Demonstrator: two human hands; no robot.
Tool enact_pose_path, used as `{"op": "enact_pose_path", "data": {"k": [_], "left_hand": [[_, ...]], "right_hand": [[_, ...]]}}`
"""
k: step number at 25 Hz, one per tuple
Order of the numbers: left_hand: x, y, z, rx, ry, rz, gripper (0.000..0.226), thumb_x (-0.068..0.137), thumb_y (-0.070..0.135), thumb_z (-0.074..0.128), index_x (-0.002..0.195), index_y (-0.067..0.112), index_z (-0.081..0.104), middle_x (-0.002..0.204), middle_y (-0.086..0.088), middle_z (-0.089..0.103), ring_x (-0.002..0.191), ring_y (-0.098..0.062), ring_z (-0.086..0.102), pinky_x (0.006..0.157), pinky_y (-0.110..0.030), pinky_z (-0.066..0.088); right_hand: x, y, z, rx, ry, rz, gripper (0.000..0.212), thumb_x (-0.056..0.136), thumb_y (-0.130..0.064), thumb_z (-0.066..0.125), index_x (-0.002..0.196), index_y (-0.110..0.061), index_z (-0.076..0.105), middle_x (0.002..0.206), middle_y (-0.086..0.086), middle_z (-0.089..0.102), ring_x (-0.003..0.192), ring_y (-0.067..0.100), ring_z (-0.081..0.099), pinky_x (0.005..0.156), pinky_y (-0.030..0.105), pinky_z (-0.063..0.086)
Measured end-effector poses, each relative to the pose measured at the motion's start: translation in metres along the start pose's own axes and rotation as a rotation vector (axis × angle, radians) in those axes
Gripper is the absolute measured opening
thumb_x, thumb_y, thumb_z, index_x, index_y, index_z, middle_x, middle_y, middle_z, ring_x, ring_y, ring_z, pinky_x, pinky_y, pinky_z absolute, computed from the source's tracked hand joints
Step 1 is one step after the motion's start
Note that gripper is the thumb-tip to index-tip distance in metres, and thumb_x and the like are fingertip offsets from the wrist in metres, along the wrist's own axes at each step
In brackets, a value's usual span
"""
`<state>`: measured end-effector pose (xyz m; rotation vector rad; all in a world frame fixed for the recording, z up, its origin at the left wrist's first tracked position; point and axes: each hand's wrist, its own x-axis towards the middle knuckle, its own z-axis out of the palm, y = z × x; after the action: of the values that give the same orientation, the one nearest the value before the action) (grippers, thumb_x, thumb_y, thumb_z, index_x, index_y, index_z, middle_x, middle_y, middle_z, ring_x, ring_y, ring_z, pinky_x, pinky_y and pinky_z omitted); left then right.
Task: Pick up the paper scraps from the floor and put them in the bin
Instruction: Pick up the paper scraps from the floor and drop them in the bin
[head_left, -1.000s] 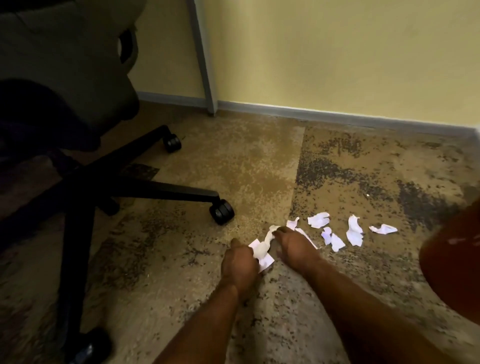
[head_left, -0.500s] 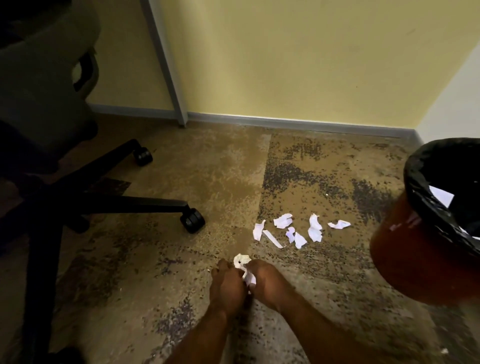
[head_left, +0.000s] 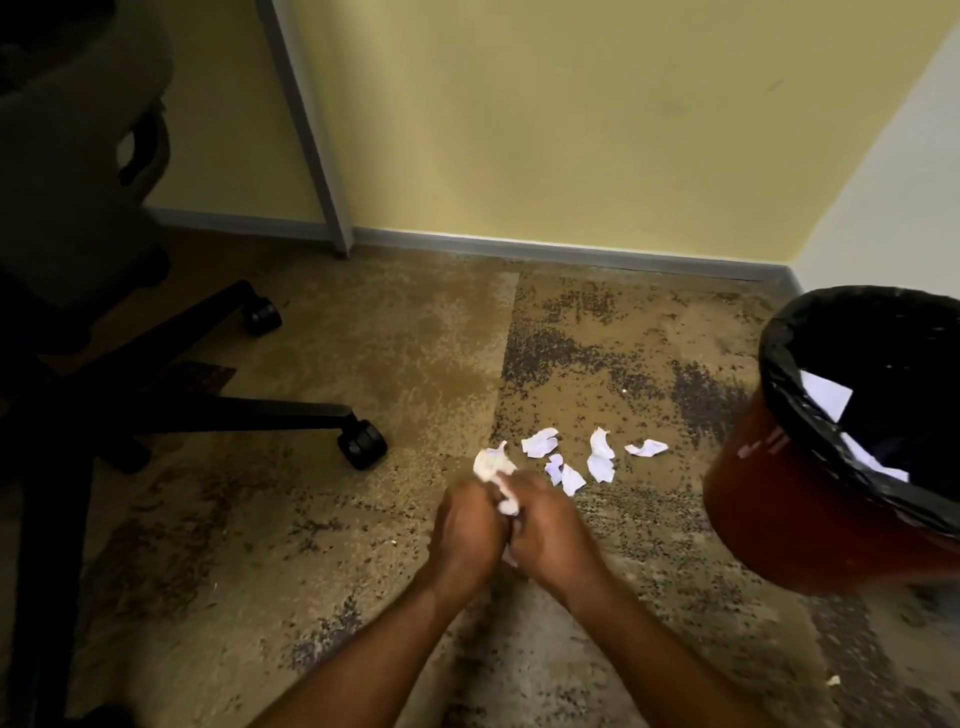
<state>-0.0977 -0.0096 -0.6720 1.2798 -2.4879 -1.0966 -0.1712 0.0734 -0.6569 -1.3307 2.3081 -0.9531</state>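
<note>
White bunch of scraps (head_left: 492, 465) sits squeezed between my two hands, sticking out above the knuckles. My left hand (head_left: 467, 527) and right hand (head_left: 553, 525) are both curled round it, touching each other, low over the carpet (head_left: 415, 364). Loose scraps (head_left: 601, 461) lie on the carpet just beyond my hands, about five pieces close together, between my hands and the wall. Red bin (head_left: 779, 519) with black liner (head_left: 779, 364) stands to my right, near the loose scraps, not touching them. White paper (head_left: 826, 397) lies inside the bin. Black office chair (head_left: 249, 413) on the left, well apart from the bin.
</note>
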Motion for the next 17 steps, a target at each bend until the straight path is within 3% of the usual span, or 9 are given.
{"op": "enact_pose_path", "data": {"k": [4,6,7,9,11,12,14,16,17], "left_hand": [[0.001,0.174,-0.047,-0.052,0.073,0.548,0.013,0.08,0.009,0.063,0.081,0.011,0.076,0.064,0.004,0.062,0.048,0.001,0.048,0.045,-0.008,0.03],[-0.002,0.256,-0.044,-0.17,0.046,0.736,0.013,0.08,0.017,0.066,0.084,0.013,0.078,0.075,-0.002,0.073,0.052,-0.002,0.055,0.053,-0.003,0.034],[-0.002,0.291,-0.035,-0.179,0.009,0.787,0.017,0.079,0.022,0.064,0.085,0.013,0.078,0.085,-0.004,0.076,0.065,-0.011,0.064,0.061,-0.008,0.041],[0.007,0.34,-0.007,0.048,-0.098,0.836,0.027,0.083,0.027,0.055,0.091,0.011,0.075,0.091,-0.009,0.074,0.083,-0.024,0.068,0.067,-0.025,0.044],[0.015,0.358,0.014,0.444,-0.26,0.905,0.025,0.093,0.021,0.048,0.1,0.007,0.067,0.083,-0.006,0.064,0.08,-0.025,0.058,0.063,-0.032,0.037],[0.014,0.358,0.018,0.424,-0.334,0.896,0.022,0.093,0.017,0.048,0.097,0.005,0.065,0.077,-0.006,0.059,0.081,-0.025,0.055,0.062,-0.033,0.038],[0.006,0.335,0.016,-0.052,-0.368,0.736,0.028,0.085,0.01,0.049,0.104,0.004,0.069,0.092,-0.014,0.069,0.092,-0.03,0.062,0.073,-0.031,0.049],[0.007,0.283,0.011,-0.406,-0.164,0.512,0.048,0.086,0.0,0.047,0.13,0.012,0.06,0.123,-0.008,0.067,0.1,-0.023,0.065,0.081,-0.024,0.05],[0.012,0.248,0.01,-0.472,-0.034,0.405,0.051,0.088,-0.002,0.046,0.134,0.015,0.056,0.126,-0.003,0.065,0.096,-0.014,0.065,0.078,-0.019,0.05]], "right_hand": [[-0.003,-0.038,-0.172,-0.217,0.417,0.005,0.038,0.079,-0.003,0.062,0.115,-0.012,0.067,0.111,0.01,0.067,0.1,0.028,0.061,0.079,0.021,0.037],[-0.021,-0.042,-0.252,-0.284,0.573,0.077,0.019,0.076,-0.006,0.064,0.093,-0.01,0.071,0.092,0.012,0.069,0.085,0.03,0.062,0.069,0.028,0.036],[-0.028,-0.037,-0.279,-0.294,0.619,0.156,0.007,0.078,-0.01,0.061,0.079,-0.01,0.069,0.081,0.01,0.068,0.076,0.029,0.061,0.065,0.033,0.036],[-0.033,-0.017,-0.312,-0.355,0.586,0.348,0.014,0.082,-0.009,0.058,0.07,-0.006,0.066,0.073,0.015,0.068,0.068,0.031,0.058,0.06,0.035,0.039],[-0.031,0.016,-0.324,-0.383,0.43,0.502,0.015,0.081,-0.003,0.058,0.082,-0.007,0.071,0.084,0.02,0.071,0.067,0.03,0.056,0.056,0.033,0.035],[-0.032,0.033,-0.324,-0.39,0.357,0.568,0.018,0.08,-0.002,0.058,0.089,-0.009,0.072,0.091,0.019,0.071,0.07,0.031,0.056,0.057,0.03,0.035],[-0.035,0.049,-0.324,-0.373,0.401,0.633,0.02,0.08,-0.006,0.059,0.097,-0.011,0.068,0.099,0.018,0.069,0.082,0.033,0.059,0.063,0.03,0.035],[-0.045,0.037,-0.312,-0.383,0.659,0.518,0.026,0.08,-0.008,0.054,0.103,-0.011,0.064,0.103,0.016,0.068,0.091,0.034,0.059,0.072,0.034,0.043],[-0.051,0.02,-0.3,-0.348,0.804,0.377,0.029,0.082,-0.008,0.052,0.107,-0.012,0.064,0.104,0.013,0.068,0.092,0.032,0.06,0.08,0.034,0.046]]}}
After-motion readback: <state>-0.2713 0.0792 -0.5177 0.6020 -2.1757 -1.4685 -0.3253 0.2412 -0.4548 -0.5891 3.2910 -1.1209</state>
